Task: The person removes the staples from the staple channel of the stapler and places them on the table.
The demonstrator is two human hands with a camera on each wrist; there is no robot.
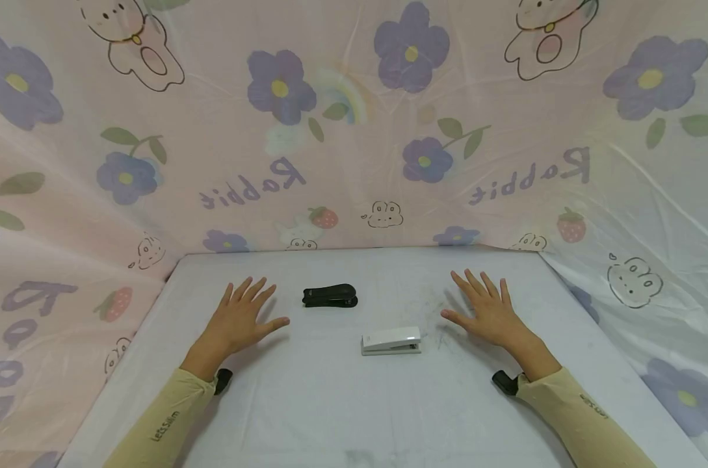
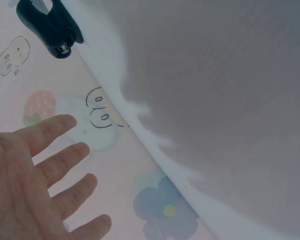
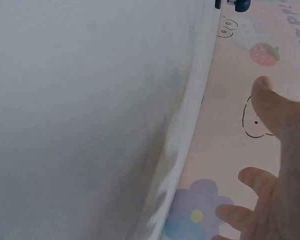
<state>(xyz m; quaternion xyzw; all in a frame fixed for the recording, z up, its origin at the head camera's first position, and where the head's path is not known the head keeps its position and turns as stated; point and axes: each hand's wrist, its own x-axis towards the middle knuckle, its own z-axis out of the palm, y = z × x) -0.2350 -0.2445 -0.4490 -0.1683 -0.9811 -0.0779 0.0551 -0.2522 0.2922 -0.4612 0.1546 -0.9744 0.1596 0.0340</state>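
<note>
Two staplers lie on the white table. The black stapler [image 1: 330, 296] is left of the middle and farther back; the white stapler [image 1: 391, 341] sits nearer and to the right. My left hand [image 1: 241, 318], fingers spread, is left of the black stapler and holds nothing. On the other side my right hand [image 1: 487, 313] is spread too, to the right of the white stapler, holding nothing. In the left wrist view the black stapler [image 2: 52, 27] shows at the top left, beyond the straight fingers [image 2: 65, 162]. Only a dark end of the black stapler [image 3: 241, 5] appears in the right wrist view.
A white cloth covers the table [image 1: 307, 403], with its far edge against a printed curtain [image 1: 354, 149] that also runs along both sides. Small black wrist devices [image 1: 506, 383] protrude from the beige sleeves [image 1: 576, 409].
</note>
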